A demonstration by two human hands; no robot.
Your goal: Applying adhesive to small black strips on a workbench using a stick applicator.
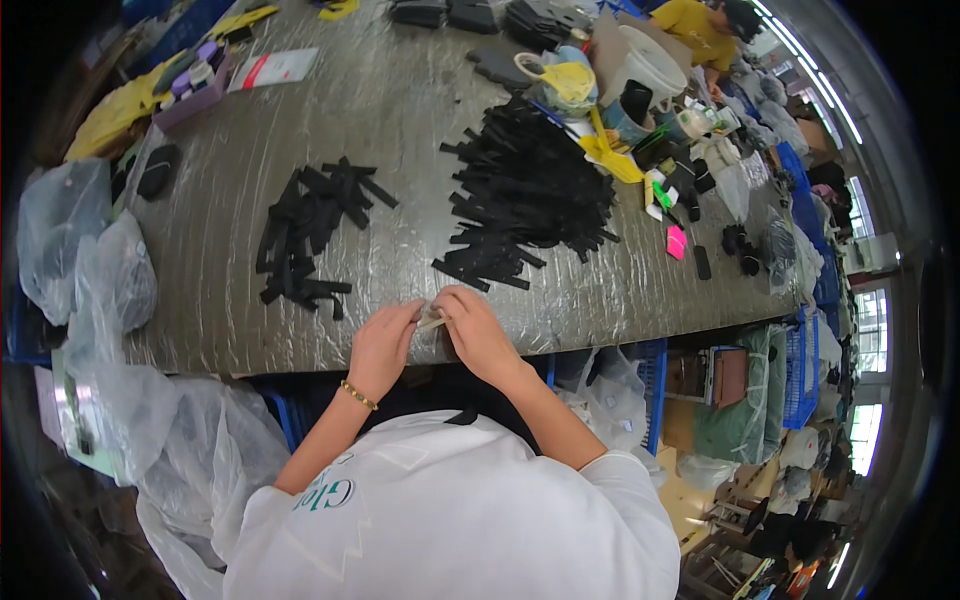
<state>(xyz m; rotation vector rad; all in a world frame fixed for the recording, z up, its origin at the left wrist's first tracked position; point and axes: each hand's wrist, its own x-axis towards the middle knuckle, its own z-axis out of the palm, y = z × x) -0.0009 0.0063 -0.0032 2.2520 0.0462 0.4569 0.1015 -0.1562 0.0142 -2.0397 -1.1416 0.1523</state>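
Note:
Close together at the table's front edge, my left hand (384,338) and my right hand (474,330) both have their fingers closed in a pinch. Between the fingertips shows a small pale strip (431,323), partly hidden by the fingers; its exact kind is too small to make out. Just beyond my right hand lies a large heap of black fabric strips (530,190). A smaller loose pile of similar black strips (305,225) lies beyond my left hand. Neither pile is touched by my hands.
The table (410,150) has a shiny, wrinkled plastic cover. Tape, a white bucket (655,62) and pens crowd its right side, near a pink piece (676,242). Plastic bags (105,270) hang at the left. Blue crates (655,390) stand below. A person in yellow (690,30) is at far right.

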